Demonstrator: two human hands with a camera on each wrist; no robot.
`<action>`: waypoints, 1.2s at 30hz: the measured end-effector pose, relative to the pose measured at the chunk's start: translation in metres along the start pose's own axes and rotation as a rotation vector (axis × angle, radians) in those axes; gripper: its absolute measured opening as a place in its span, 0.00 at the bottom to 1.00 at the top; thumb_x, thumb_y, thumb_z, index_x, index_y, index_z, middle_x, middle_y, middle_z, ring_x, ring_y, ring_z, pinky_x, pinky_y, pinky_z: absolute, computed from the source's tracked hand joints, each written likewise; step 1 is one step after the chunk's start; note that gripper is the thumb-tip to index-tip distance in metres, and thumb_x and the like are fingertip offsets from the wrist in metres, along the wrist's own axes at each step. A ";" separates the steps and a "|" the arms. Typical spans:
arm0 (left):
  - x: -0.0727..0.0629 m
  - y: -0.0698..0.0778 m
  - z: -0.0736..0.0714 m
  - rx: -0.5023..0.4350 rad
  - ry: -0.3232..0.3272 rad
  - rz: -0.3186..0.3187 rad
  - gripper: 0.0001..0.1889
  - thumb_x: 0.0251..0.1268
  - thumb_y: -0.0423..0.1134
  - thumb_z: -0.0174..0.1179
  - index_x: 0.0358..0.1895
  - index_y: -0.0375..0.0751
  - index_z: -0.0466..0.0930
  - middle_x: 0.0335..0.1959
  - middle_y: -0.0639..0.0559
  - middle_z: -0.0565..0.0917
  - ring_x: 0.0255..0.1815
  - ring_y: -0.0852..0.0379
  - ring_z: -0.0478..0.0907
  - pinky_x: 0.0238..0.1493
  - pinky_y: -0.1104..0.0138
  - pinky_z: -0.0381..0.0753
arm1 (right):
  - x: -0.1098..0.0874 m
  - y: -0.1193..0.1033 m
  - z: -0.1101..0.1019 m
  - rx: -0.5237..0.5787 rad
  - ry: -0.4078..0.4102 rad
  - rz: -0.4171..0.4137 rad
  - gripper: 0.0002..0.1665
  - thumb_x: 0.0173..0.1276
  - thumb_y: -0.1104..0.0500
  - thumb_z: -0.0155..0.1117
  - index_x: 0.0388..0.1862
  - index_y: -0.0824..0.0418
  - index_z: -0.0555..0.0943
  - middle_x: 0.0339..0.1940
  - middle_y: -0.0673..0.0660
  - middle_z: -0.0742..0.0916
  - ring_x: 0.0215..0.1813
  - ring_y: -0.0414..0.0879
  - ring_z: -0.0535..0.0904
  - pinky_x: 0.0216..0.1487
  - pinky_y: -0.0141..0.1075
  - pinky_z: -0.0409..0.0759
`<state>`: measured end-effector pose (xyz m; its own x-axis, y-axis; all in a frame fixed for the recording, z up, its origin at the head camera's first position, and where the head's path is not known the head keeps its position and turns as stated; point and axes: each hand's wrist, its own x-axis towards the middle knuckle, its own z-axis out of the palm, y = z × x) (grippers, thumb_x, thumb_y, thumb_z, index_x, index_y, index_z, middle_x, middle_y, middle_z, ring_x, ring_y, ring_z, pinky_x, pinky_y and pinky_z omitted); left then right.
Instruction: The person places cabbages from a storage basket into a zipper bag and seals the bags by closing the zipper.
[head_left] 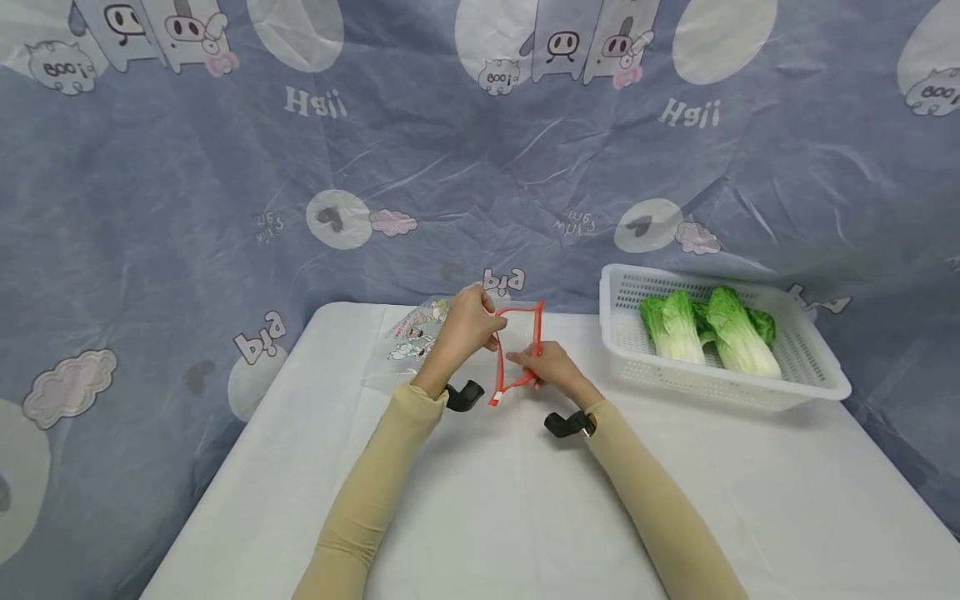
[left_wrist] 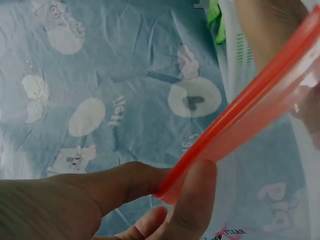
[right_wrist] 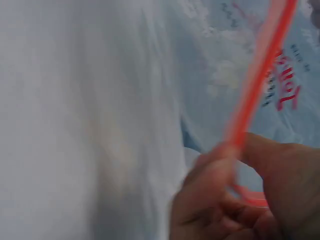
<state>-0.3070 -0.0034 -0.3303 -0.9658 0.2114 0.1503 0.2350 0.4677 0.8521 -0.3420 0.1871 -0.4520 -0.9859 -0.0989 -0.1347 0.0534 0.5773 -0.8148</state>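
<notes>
A clear plastic zip bag (head_left: 408, 346) with printed cartoon figures hangs between the two hands, its red-edged mouth (head_left: 537, 329) spread into a loop. My left hand (head_left: 468, 323) pinches the red edge on the left; in the left wrist view thumb and finger close on the red strip (left_wrist: 220, 127) near its corner. On the other side my right hand (head_left: 553, 364) grips the lower right part of the mouth. The right wrist view, slightly blurred, shows its fingers (right_wrist: 205, 190) curled at the red strip (right_wrist: 257, 82), with red lettering on the film behind.
At the right back of the white table (head_left: 480, 517) stands a white perforated basket (head_left: 720, 385). Inside lie napa cabbages (head_left: 738, 335) with green leaves and pale stalks. A blue-grey patterned cloth (head_left: 465, 183) hangs behind the table. Black wrist cameras (head_left: 465, 396) sit on both wrists.
</notes>
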 end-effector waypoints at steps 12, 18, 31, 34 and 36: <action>0.009 -0.010 0.010 -0.141 -0.037 -0.018 0.05 0.61 0.28 0.62 0.30 0.31 0.75 0.22 0.37 0.83 0.19 0.46 0.85 0.22 0.65 0.85 | -0.057 -0.038 -0.116 -0.172 0.024 0.027 0.34 0.68 0.39 0.60 0.48 0.71 0.80 0.38 0.67 0.86 0.35 0.54 0.87 0.39 0.42 0.86; 0.009 -0.010 0.013 -0.126 -0.035 -0.019 0.04 0.61 0.29 0.61 0.31 0.31 0.78 0.25 0.34 0.85 0.19 0.48 0.85 0.23 0.66 0.85 | -0.067 -0.028 -0.180 -0.375 0.185 0.044 0.32 0.66 0.37 0.60 0.17 0.61 0.71 0.13 0.47 0.72 0.18 0.42 0.69 0.22 0.35 0.69; 0.009 -0.011 0.019 -0.056 -0.039 -0.009 0.04 0.60 0.30 0.62 0.29 0.34 0.80 0.22 0.43 0.85 0.17 0.55 0.83 0.28 0.61 0.86 | -0.052 0.038 -0.239 -0.481 0.007 0.358 0.39 0.59 0.26 0.58 0.25 0.64 0.74 0.20 0.56 0.74 0.22 0.48 0.71 0.28 0.38 0.74; 0.008 -0.010 0.018 -0.061 -0.031 -0.012 0.04 0.60 0.29 0.62 0.28 0.33 0.81 0.22 0.42 0.85 0.17 0.55 0.83 0.26 0.63 0.86 | -0.044 0.047 -0.247 -0.481 -0.081 0.380 0.36 0.61 0.26 0.56 0.23 0.58 0.73 0.12 0.45 0.64 0.16 0.39 0.59 0.26 0.35 0.69; 0.008 -0.009 0.018 -0.059 -0.025 -0.013 0.05 0.59 0.29 0.62 0.27 0.34 0.81 0.22 0.42 0.85 0.18 0.55 0.84 0.24 0.65 0.85 | -0.038 0.052 -0.250 -0.483 -0.110 0.397 0.39 0.62 0.27 0.55 0.35 0.65 0.77 0.15 0.45 0.66 0.19 0.40 0.61 0.28 0.34 0.70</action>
<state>-0.3151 0.0095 -0.3456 -0.9655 0.2273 0.1266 0.2144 0.4191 0.8823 -0.3412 0.4238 -0.3485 -0.8822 0.1302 -0.4524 0.3091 0.8850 -0.3481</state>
